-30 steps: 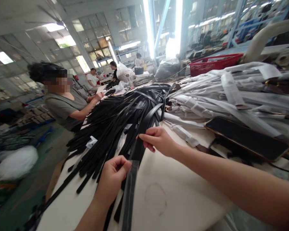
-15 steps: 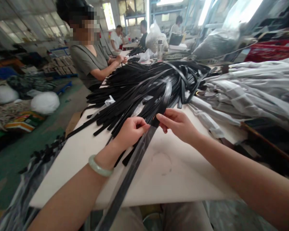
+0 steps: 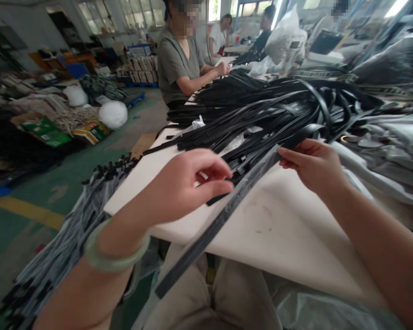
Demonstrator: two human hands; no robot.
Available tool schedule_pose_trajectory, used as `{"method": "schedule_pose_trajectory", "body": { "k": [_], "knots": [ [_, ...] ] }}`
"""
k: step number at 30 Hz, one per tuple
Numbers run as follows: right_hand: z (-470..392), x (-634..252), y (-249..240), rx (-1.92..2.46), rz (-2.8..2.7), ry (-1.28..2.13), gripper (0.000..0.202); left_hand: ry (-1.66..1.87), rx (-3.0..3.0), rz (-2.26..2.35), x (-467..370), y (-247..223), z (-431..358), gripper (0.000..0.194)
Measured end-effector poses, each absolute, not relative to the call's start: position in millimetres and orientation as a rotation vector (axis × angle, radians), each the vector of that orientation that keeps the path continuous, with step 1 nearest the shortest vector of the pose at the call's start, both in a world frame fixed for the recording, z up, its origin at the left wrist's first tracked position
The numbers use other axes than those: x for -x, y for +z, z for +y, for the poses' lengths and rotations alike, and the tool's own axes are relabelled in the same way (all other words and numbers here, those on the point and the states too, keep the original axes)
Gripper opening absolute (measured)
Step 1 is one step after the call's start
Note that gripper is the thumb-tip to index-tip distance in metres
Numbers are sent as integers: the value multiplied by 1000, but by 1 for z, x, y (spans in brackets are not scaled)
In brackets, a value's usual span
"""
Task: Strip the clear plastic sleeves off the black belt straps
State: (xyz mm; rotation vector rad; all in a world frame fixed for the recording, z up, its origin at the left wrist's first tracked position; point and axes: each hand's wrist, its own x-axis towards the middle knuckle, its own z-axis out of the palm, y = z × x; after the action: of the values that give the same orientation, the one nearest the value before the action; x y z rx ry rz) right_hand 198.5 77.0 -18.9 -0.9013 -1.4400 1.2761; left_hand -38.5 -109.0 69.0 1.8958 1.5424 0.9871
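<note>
A black strap in a clear plastic sleeve (image 3: 223, 217) slants from my right hand down over the table's front edge, its lower end above my lap. My right hand (image 3: 311, 162) pinches the strap at the sleeve's upper end. Left of the strap, my left hand (image 3: 196, 183) is raised with thumb and fingers apart and nothing between them; a pale green bangle (image 3: 117, 256) circles that wrist. Behind both hands a large heap of black straps (image 3: 254, 105) covers the far part of the white table (image 3: 261, 238).
Sleeved straps (image 3: 79, 229) hang in a bundle at the table's left side. White-wrapped items (image 3: 392, 146) lie at the right. Across the table's far left a person in a grey shirt (image 3: 181, 59) works; other people sit further back.
The view has swung left. My left hand has let go of the strap and moved away from it, toward me, opening. My right hand still holds the strap at the sleeve's upper end.
</note>
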Motion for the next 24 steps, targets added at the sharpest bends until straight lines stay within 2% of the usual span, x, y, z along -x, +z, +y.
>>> {"method": "schedule_pose_trajectory", "body": {
  "k": [2,4,7,8,11,17,21,24],
  "knots": [
    [79,-199,-22,914,-1419,1279,24,802,-1779,1625,53,69,-174,17],
    [79,-199,-25,923,-1428,1282,23,617,-1607,1880,63,45,-234,23],
    [79,-198,-30,947,-1444,1270,22,618,-1246,2251,62,-14,-298,58],
    [79,-198,-32,956,-1448,1267,22,639,-1141,2276,58,-32,-310,54],
    [79,-198,-37,970,-1468,1256,23,710,-971,2258,46,-62,-328,25],
    [78,-198,-45,1040,-1455,1240,22,717,-985,2246,43,-53,-327,24],
    [75,-196,-44,1075,-1398,1276,24,724,-800,2063,49,-54,-331,25],
    [77,-194,-44,1142,-1361,1321,27,797,-645,1856,58,-64,-353,36]
  ]
}}
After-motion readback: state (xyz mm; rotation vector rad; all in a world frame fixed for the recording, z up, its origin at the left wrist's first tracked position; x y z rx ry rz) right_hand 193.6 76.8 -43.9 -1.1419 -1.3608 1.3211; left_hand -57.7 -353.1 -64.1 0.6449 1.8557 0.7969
